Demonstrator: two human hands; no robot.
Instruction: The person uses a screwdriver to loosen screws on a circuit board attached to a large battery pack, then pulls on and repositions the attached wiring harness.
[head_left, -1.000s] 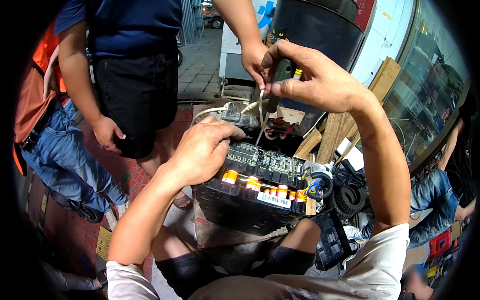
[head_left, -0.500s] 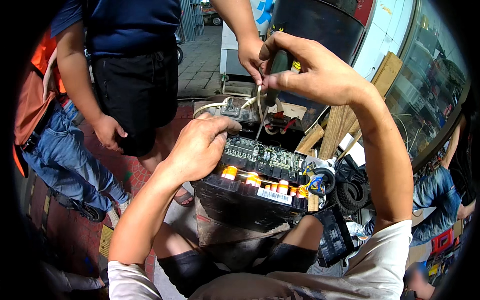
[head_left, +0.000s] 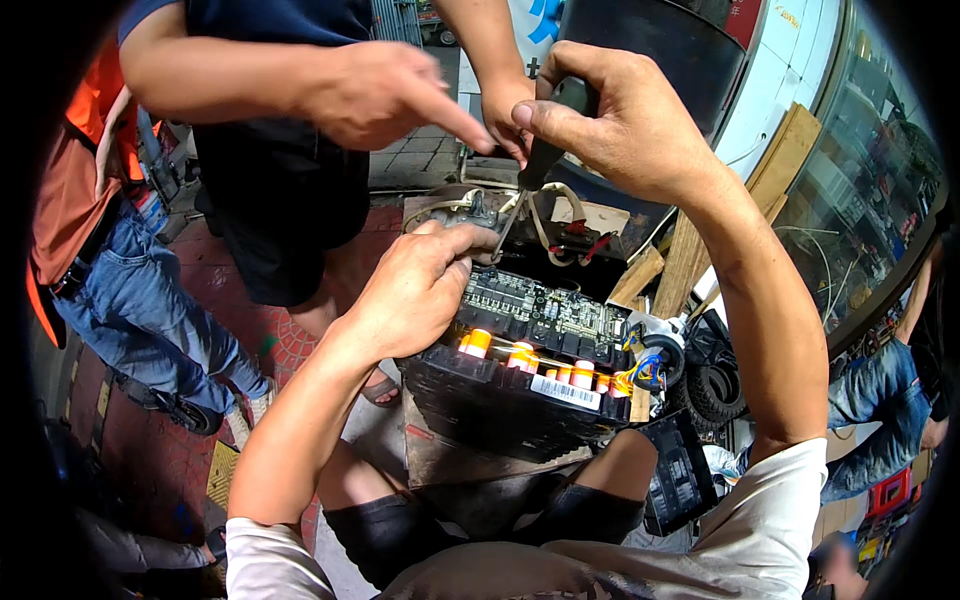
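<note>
A black housing (head_left: 500, 412) stands in front of my knees, with a green-and-black circuit board (head_left: 545, 312) along its top. Several orange-and-white cylindrical parts (head_left: 521, 356) show in a slot on its near side, above a white label. My left hand (head_left: 415, 287) is closed over the housing's left end, its forefinger reaching toward the far edge of the board. Above the far side, my right hand (head_left: 625, 115) grips the dark handle of a screwdriver (head_left: 545, 150). The shaft slants down to the board's far left edge, beside my left fingertips.
Across from me, a person in dark clothes has a blurred pointing hand (head_left: 385, 95) and another hand by the screwdriver. Cables (head_left: 540, 215) lie behind the housing. Wooden boards (head_left: 680, 262), a black tyre-like ring (head_left: 712, 385) and a black ribbed part (head_left: 672, 478) are at right.
The screwdriver tip has shifted left, from over the board to its far edge by my left fingers. The other person's lowered hand has come up, pointing toward the screwdriver.
</note>
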